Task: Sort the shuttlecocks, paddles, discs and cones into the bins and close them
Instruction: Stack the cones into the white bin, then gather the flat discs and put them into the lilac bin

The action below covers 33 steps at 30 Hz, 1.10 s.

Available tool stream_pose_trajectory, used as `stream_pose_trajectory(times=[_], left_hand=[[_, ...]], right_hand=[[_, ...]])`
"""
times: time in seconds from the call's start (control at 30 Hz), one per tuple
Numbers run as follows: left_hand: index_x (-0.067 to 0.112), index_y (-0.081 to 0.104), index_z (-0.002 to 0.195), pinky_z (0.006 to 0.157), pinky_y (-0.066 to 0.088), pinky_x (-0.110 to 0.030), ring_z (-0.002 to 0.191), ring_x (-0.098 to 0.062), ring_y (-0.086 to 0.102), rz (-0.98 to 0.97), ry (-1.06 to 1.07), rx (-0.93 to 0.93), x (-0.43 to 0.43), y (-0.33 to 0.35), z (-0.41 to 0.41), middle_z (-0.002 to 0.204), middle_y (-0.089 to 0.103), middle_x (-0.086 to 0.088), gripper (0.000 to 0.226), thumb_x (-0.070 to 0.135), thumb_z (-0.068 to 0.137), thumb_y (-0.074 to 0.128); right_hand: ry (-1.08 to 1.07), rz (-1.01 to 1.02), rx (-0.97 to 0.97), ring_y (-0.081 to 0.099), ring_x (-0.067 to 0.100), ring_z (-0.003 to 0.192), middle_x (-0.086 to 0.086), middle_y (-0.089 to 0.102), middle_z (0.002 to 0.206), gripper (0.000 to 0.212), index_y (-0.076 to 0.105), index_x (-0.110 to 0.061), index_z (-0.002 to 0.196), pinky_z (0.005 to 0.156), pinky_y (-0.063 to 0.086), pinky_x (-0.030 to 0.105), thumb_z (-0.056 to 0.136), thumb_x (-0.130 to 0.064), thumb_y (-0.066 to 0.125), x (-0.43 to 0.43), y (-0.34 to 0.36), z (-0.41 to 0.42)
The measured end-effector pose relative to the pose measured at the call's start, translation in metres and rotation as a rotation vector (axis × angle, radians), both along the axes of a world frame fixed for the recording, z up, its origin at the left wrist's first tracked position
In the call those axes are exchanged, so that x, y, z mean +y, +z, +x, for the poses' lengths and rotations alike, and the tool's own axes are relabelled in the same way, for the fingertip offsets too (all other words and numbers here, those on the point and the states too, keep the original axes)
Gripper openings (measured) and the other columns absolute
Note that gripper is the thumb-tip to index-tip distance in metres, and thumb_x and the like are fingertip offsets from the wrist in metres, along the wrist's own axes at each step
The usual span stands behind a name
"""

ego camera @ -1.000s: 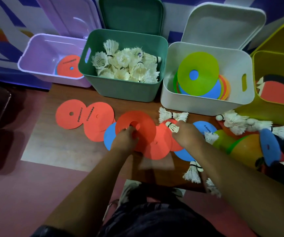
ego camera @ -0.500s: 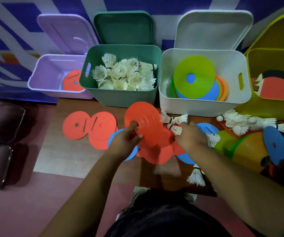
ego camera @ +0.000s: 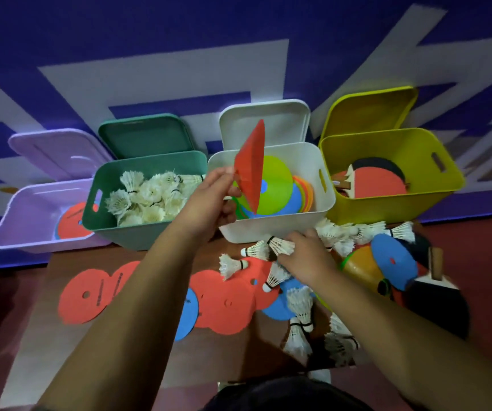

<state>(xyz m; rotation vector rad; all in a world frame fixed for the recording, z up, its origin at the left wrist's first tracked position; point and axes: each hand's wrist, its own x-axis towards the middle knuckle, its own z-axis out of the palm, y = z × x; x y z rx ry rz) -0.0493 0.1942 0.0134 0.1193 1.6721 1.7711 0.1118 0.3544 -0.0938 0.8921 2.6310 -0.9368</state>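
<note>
My left hand [ego camera: 209, 200] grips an orange cone [ego camera: 250, 167], held on edge over the white bin [ego camera: 271, 232], where green, blue and orange cones lie. My right hand [ego camera: 304, 256] grips a white shuttlecock [ego camera: 280, 247] on the floor just in front of that bin. The green bin [ego camera: 138, 232] holds several shuttlecocks. A purple bin [ego camera: 25, 221] has an orange disc [ego camera: 72, 221] in it. The yellow bin [ego camera: 387, 209] contains paddles [ego camera: 378, 182]. All lids stand open against the wall.
Flat orange discs [ego camera: 84, 295] and blue discs [ego camera: 188, 315] are spread on the floor mat. Loose shuttlecocks [ego camera: 298, 304] lie between my arms and by the yellow bin. At right lie a blue disc [ego camera: 393, 262], cones and a dark paddle [ego camera: 434, 304].
My left hand has lifted the orange cone off the floor and carried it up over the white bin. My right hand has moved forward and closed on a shuttlecock.
</note>
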Motion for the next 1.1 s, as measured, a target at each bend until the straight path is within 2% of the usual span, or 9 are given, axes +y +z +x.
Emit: stream_pose_trajectory(times=[0.1,0.33,0.43,0.63,0.77,0.9,1.0,1.03,1.1], left_hand=[[0.012,0.056,0.098,0.051,0.035,-0.024,0.049,-0.014,0.039,-0.19,0.163,-0.156,0.026,-0.02,-0.015,0.091,0.066,-0.01,0.041,0.051,0.107,0.047],[0.002,0.065,0.107,0.05,0.035,-0.028,0.052,-0.017,0.046,-0.346,0.166,-0.132,-0.002,-0.058,0.009,0.089,0.067,-0.012,0.036,0.036,0.104,0.054],[0.001,0.07,0.092,0.053,0.035,-0.029,0.048,-0.02,0.045,-0.405,0.17,-0.123,-0.034,-0.069,0.019,0.077,0.06,-0.015,0.034,0.031,0.104,0.057],[0.009,0.07,0.101,0.073,0.055,-0.038,0.077,-0.023,0.061,-0.522,0.262,-0.146,-0.108,-0.085,0.036,0.102,0.076,-0.007,0.028,0.033,0.106,0.056],[0.008,0.067,0.111,0.079,0.058,-0.04,0.085,-0.024,0.064,-0.512,0.338,-0.179,-0.154,-0.088,0.044,0.109,0.076,-0.006,0.031,0.035,0.107,0.052],[0.014,0.065,0.105,0.079,0.058,-0.041,0.088,-0.024,0.064,-0.499,0.418,-0.201,-0.19,-0.086,0.047,0.109,0.074,-0.004,0.024,0.033,0.107,0.051],[0.014,0.066,0.11,0.072,0.056,-0.037,0.082,-0.023,0.062,-0.478,0.478,-0.228,-0.214,-0.09,0.046,0.109,0.075,-0.005,0.023,0.033,0.106,0.053],[0.014,0.066,0.111,0.071,0.055,-0.037,0.081,-0.023,0.061,-0.471,0.493,-0.24,-0.221,-0.093,0.045,0.108,0.075,-0.005,0.024,0.033,0.105,0.054],[0.014,0.067,0.111,0.072,0.055,-0.037,0.08,-0.023,0.061,-0.465,0.512,-0.26,-0.234,-0.096,0.044,0.106,0.076,-0.005,0.024,0.034,0.105,0.055]], right_hand=[[0.018,-0.024,0.029,0.061,0.031,0.115,0.004,0.047,0.128,0.048,0.065,-0.023,0.128,0.095,0.053,0.04,0.083,-0.04,0.073,0.01,0.01,0.006],[0.054,-0.118,0.133,0.064,0.022,0.101,0.001,0.064,0.109,0.041,0.067,-0.026,0.117,0.083,0.053,0.036,0.082,-0.047,0.072,0.006,0.018,-0.002],[0.029,-0.187,0.143,0.069,0.017,0.089,-0.007,0.072,0.097,0.037,0.067,-0.028,0.109,0.079,0.057,0.037,0.083,-0.053,0.068,-0.009,0.025,-0.019],[0.02,-0.279,0.191,0.069,0.016,0.094,-0.005,0.073,0.099,0.041,0.066,-0.028,0.109,0.082,0.055,0.034,0.084,-0.06,0.072,-0.046,0.052,-0.073],[0.013,-0.38,0.255,0.074,0.019,0.09,-0.008,0.075,0.097,0.053,0.066,-0.031,0.099,0.087,0.062,0.049,0.071,-0.076,0.068,-0.071,0.072,-0.12],[0.077,-0.391,0.325,0.074,0.019,0.097,-0.006,0.076,0.109,0.068,0.069,-0.03,0.116,0.093,0.061,0.049,0.069,-0.08,0.068,-0.101,0.095,-0.163],[0.122,-0.415,0.338,0.069,0.013,0.108,-0.01,0.068,0.126,0.088,0.059,-0.025,0.142,0.1,0.056,0.041,0.075,-0.082,0.065,-0.127,0.115,-0.189],[0.134,-0.39,0.32,0.066,0.013,0.109,-0.011,0.064,0.124,0.082,0.058,-0.024,0.141,0.1,0.053,0.038,0.081,-0.08,0.062,-0.135,0.119,-0.195],[0.164,-0.312,0.284,0.067,0.024,0.099,0.0,0.068,0.103,0.054,0.067,-0.02,0.111,0.087,0.051,0.039,0.091,-0.068,0.055,-0.149,0.119,-0.202]])
